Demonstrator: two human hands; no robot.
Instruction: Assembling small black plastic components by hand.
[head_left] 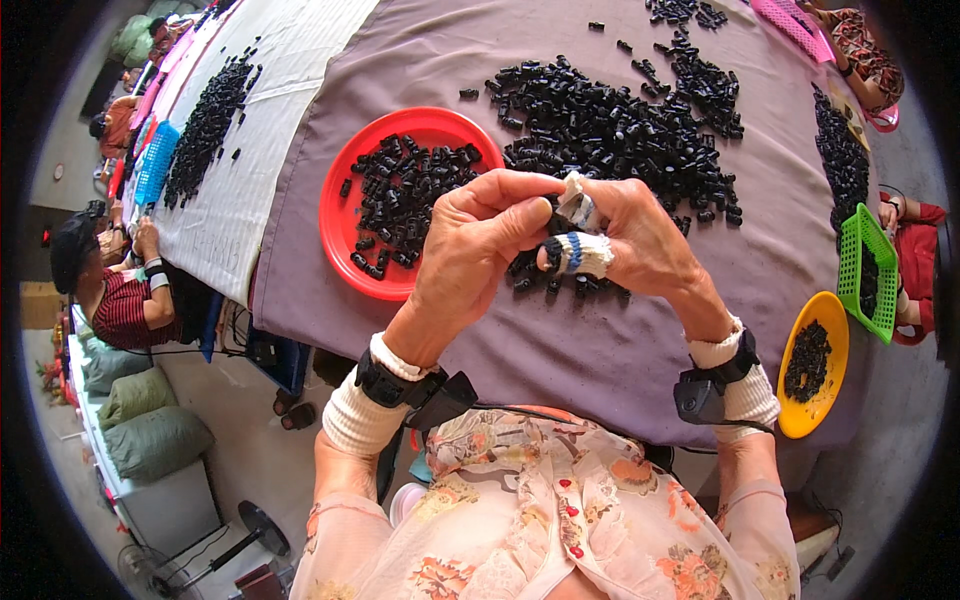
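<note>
A: What is by your left hand (470, 245)?

B: Just past your fingers sits a round red plastic plate (352, 170) with small black plastic pieces on it. Your left thumb and fingers are pressed together, pinching one small black piece (553, 254).

A: And your right hand (640, 240)?

B: Its fingers curl in and meet your left fingertips, pinching too. White cloth finger wraps (590, 253) cover two of them. The big pile of small black plastic pieces (620, 120) lies on the purple cloth (560, 340), just beyond your fingers.
</note>
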